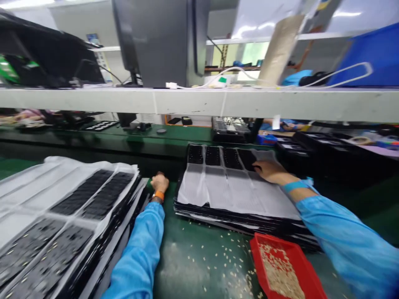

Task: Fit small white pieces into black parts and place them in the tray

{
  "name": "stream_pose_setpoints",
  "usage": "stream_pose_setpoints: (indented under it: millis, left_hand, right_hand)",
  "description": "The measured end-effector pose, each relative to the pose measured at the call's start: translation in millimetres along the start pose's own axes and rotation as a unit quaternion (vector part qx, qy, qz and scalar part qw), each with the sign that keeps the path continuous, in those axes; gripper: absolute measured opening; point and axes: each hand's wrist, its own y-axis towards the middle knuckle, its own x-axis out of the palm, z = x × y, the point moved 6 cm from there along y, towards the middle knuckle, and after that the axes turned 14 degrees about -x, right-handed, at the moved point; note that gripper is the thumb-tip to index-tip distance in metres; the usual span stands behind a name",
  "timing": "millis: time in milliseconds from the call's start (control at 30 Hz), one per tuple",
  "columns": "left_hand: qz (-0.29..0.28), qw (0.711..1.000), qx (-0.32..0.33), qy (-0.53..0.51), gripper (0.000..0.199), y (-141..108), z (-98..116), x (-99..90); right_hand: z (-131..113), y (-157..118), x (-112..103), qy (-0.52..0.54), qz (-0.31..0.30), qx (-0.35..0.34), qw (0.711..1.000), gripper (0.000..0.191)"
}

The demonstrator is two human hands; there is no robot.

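Observation:
My right hand (269,171) is at the far right of a stack of black trays (237,222), its fingertips pinched together at the row of small black parts (230,158). What they hold, if anything, is too small to make out. White sheet liner (215,187) covers the front of the top tray. My left hand (160,182), with an orange band at the wrist, is closed, its fingers curled away from view. It is in the gap between that stack and a left-hand tray stack (115,245) bearing black strips (107,193) and grey parts (46,257).
A red bin (260,265) of small pale pieces (280,270) stands in front of the right stack. More pale pieces lie scattered on the green table (183,265). A white shelf beam (193,101) crosses above, carrying a dark monitor (162,41) and a white cable (215,79).

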Motion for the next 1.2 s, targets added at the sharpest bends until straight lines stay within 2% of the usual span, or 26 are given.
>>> stream_pose_setpoints:
  millis: [100,200,333,433,533,600,667,700,733,767,800,867,933,967,1000,1067,1133,1200]
  left_hand:
    - [-0.019,0.994,0.025,-0.101,0.037,-4.9,9.8,-19.0]
    - [-0.058,0.975,0.082,-0.199,0.033,-32.9,29.5,-44.8]
    - [-0.138,0.926,0.189,-0.297,0.017,-107.7,50.1,-86.9]
    - [-0.22,0.885,0.258,-0.32,0.017,-176.1,51.4,-109.2]
    - [-0.284,0.855,0.311,-0.303,0.018,-234.5,47.7,-113.6]
    - [-0.272,0.835,0.39,-0.277,0.011,-265.7,48.3,-113.2]
    - [-0.224,0.799,0.492,-0.263,0.005,-291.6,49.2,-113.7]
    - [-0.201,0.778,0.533,-0.265,0.01,-301.4,48.5,-114.0]
    - [-0.196,0.757,0.563,-0.269,0.016,-308.9,47.5,-113.2]
    - [-0.216,0.739,0.578,-0.268,0.02,-314.1,46.5,-110.8]
    - [-0.265,0.723,0.581,-0.262,0.022,-317.6,45.7,-106.5]
    - [-0.424,0.683,0.537,-0.255,0.026,-320.8,43.6,-95.0]
    - [-0.581,0.632,0.436,-0.269,0.045,-320.7,40.0,-84.0]
    - [-0.631,0.614,0.38,-0.284,0.053,-319.5,38.3,-79.1]
    - [-0.661,0.606,0.331,-0.294,0.057,-318.2,36.6,-73.9]
    - [-0.685,0.619,0.262,-0.279,0.055,-318.3,32.5,-62.2]
    - [-0.679,0.651,0.223,-0.255,0.057,-320.6,28.8,-52.7]
    - [-0.628,0.699,0.206,-0.274,0.059,-319.3,28.4,-50.0]
  right_hand:
    - [-1.5,-3.9,8.5,0.015,-0.018,0.025,0.999,0.026]
    - [-9.2,-12.5,7.5,0.036,-0.015,0.046,0.998,0.031]
    - [-26.3,-17.1,-11.8,0.068,0.02,0.061,0.996,0.028]
    - [-50.2,-23.2,-43.7,0.092,0.081,0.043,0.992,0.027]
    - [-94.0,-55.1,-78.7,0.121,0.147,0.002,0.982,0.036]
    - [-137.1,-90.2,-93.3,0.174,0.171,-0.046,0.969,0.038]
    - [-190.7,-127.2,-104.7,0.336,0.212,-0.177,0.9,0.044]
    - [-212.3,-143.9,-108.9,0.357,0.236,-0.217,0.878,0.044]
    - [-227.7,-158.8,-113.4,0.347,0.281,-0.236,0.863,0.033]
    - [-237.7,-171.2,-116.7,0.334,0.33,-0.248,0.847,0.024]
    - [-243.0,-180.3,-118.1,0.318,0.37,-0.254,0.835,0.022]
    - [-242.3,-190.3,-116.9,0.298,0.424,-0.261,0.815,0.025]
    - [-235.5,-191.3,-112.2,0.294,0.432,-0.276,0.807,0.026]
    - [-232.3,-190.5,-109.9,0.292,0.431,-0.286,0.805,0.027]
    - [-229.9,-189.6,-107.7,0.291,0.428,-0.296,0.803,0.027]
    - [-228.9,-188.3,-104.1,0.287,0.419,-0.315,0.802,0.031]
    - [-230.0,-188.7,-102.0,0.28,0.413,-0.315,0.808,0.034]
    - [-227.5,-189.3,-100.2,0.289,0.406,-0.269,0.824,0.038]
